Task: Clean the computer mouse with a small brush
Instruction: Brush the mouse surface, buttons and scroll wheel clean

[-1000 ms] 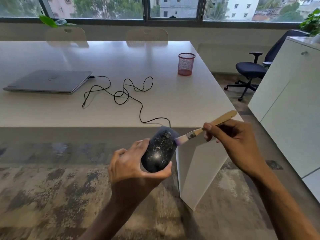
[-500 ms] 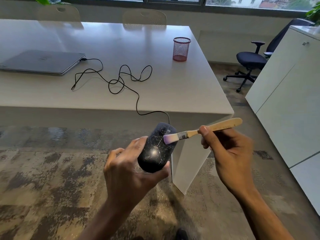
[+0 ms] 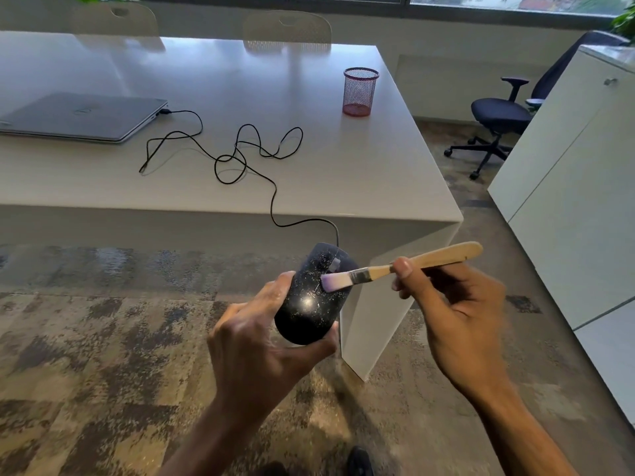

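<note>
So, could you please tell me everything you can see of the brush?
The brush is small and flat, with a pale wooden handle, a dark metal band and light, purplish bristles. It lies almost level in the air, handle pointing right. The right hand pinches the handle near the band. The bristle tips press on top of the speckled black mouse, just below its wheel; the left hand holds the mouse.

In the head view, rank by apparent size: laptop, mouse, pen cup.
1. Laptop, largest.
2. Mouse, though it is inflated by nearness to the camera.
3. Pen cup, smallest, and farthest away.
</note>
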